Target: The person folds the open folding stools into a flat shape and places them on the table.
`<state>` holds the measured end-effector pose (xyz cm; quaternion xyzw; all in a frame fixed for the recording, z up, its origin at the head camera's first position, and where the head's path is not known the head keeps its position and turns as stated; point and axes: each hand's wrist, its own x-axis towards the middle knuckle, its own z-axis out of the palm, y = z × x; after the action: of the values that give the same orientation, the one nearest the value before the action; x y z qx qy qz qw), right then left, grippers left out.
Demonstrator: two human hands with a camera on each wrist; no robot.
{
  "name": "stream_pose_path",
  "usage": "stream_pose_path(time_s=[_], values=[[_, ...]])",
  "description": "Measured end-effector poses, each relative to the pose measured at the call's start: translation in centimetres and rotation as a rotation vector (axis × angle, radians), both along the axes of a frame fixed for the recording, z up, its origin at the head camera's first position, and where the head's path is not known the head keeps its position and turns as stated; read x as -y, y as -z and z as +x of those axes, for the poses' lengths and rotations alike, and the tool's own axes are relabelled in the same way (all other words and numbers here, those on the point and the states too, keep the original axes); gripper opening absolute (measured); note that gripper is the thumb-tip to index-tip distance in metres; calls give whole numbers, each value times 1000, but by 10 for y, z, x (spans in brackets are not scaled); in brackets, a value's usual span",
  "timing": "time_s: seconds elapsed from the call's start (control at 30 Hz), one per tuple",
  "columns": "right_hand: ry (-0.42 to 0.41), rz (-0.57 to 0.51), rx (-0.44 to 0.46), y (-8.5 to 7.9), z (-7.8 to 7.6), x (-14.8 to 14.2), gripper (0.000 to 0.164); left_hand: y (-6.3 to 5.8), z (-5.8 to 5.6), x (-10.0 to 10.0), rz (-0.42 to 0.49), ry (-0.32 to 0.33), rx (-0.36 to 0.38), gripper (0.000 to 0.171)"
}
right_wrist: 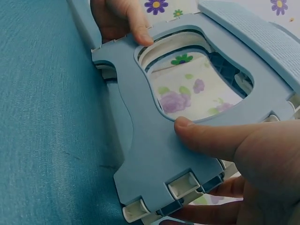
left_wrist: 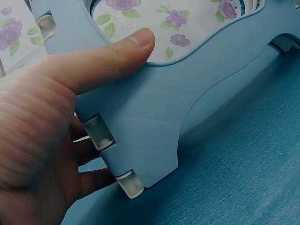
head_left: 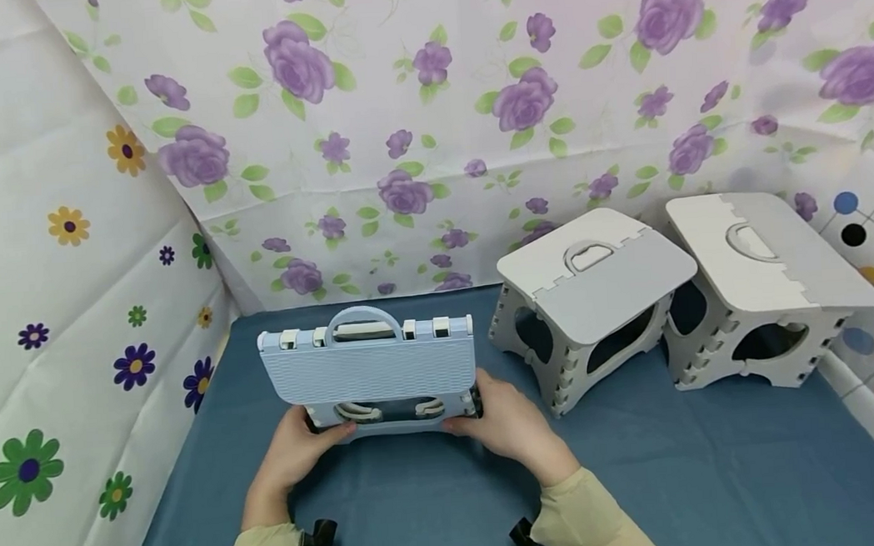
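Observation:
A light blue folding stool (head_left: 371, 370) stands partly folded on the cloth, its ribbed top panel facing me and its carrying handle (head_left: 364, 314) arching up at the back edge. My left hand (head_left: 295, 451) grips the lower left end, thumb on the front leg panel (left_wrist: 140, 108) beside its cut-out, other fingers behind the hinged edge. At the lower right end my right hand (head_left: 512, 419) holds the stool the same way; in the right wrist view its thumb lies by the cut-out's edge. Pale hinge pieces (right_wrist: 183, 185) show along the panel's side.
Two grey and white folding stools (head_left: 595, 276) (head_left: 770, 253) stand unfolded side by side at the back right. Blue cloth (head_left: 436, 507) covers the table. Floral sheets (head_left: 399, 142) hang at the back and sides.

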<state>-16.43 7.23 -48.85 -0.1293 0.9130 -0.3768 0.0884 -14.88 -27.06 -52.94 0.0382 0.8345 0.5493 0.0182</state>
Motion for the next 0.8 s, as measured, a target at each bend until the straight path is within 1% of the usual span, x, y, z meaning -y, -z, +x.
stream_pose_path(time_s=[0.17,0.3,0.4,0.5,0.63,0.8], values=[[3,10,4,1,0,2,70,0,0,2,-24,-5,8,59],[5,8,8,2,-1,3,68,1,0,2,-25,-11,3,58],[5,1,14,2,-1,3,68,3,-1,3,-17,2,-18,58],[1,-10,16,3,-1,3,67,4,-2,4,11,31,-38,55],[-16,-15,4,4,-1,2,61,6,-1,6,35,60,-43,51],[-48,-3,-11,7,-2,1,50,5,-1,7,6,57,-43,51]])
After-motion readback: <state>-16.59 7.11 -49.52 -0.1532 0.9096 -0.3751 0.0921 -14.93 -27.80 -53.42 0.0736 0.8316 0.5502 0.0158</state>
